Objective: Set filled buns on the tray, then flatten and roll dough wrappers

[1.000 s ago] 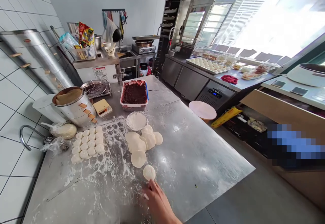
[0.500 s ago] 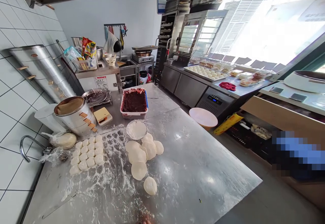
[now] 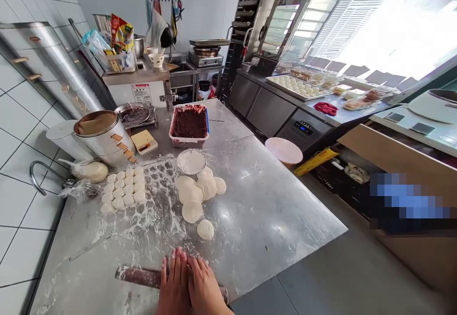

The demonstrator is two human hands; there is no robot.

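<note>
A dark rolling pin (image 3: 139, 275), dusted with flour, lies across the front of the metal table. My left hand (image 3: 174, 279) rests flat over its middle, fingers stretched forward. Close against it, my right hand (image 3: 204, 281) also lies on the pin, its fingers extended and partly overlapping the left. What is under the palms is hidden. Just beyond my fingers lies a single flattened dough round (image 3: 205, 230). Several thin dough wrappers (image 3: 192, 211) overlap behind it. On the left, small dough pieces (image 3: 123, 190) sit in rows on the floured surface.
A bowl of flour (image 3: 192, 162) stands behind the wrappers, and a tub of dark red filling (image 3: 189, 124) farther back. A scale (image 3: 144, 142) and a round steamer (image 3: 102, 136) are at the left. A thin rod (image 3: 89, 248) lies front left. The table edge (image 3: 307, 257) runs along the right.
Both hands have come into view on the rolling pin; before, only a bit of fingers showed at the bottom edge. The camera has tilted downward. The dough looks unmoved.
</note>
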